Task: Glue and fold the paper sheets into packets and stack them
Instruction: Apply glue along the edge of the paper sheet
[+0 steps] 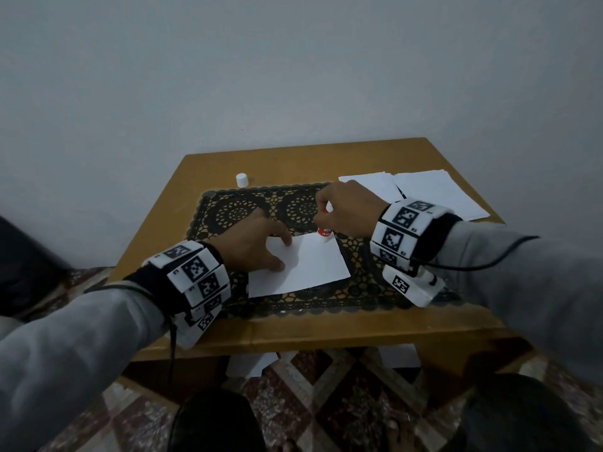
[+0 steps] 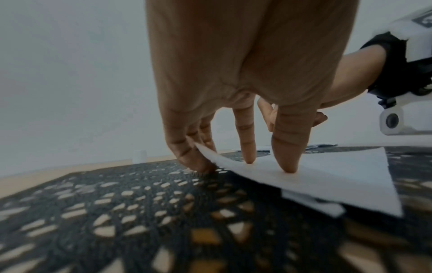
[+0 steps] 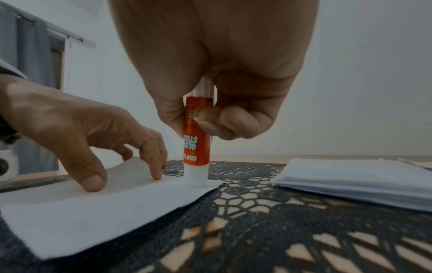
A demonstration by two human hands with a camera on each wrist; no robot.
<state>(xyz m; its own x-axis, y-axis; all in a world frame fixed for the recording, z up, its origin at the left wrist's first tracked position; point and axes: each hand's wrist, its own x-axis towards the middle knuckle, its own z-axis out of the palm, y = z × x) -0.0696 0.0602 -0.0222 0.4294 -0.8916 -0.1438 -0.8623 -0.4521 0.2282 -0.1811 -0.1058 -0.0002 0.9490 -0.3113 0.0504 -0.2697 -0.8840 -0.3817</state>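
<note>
You are working on the surface [image 1: 326, 331] at the gluing step. Beyond your right hand [image 1: 350, 208] a stack of sheets [image 1: 437, 194] is waiting. Your left hand [image 1: 253, 244], fingers spread, is pressing the paper [image 1: 313, 265] flat. Your right hand is gripping the glue stick [image 3: 195, 146] upright, tip touching the paper's far corner. Next, I judge, you drag it along the edge, then fold.

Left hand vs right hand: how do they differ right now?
The left hand presses spread fingertips down on the sheet; the right hand curls round the glue stick.
The left hand holds no tool; the right hand stands the glue stick upright, its tip on the sheet's far corner.
Both work the same sheet and wear marker wristbands.
</note>
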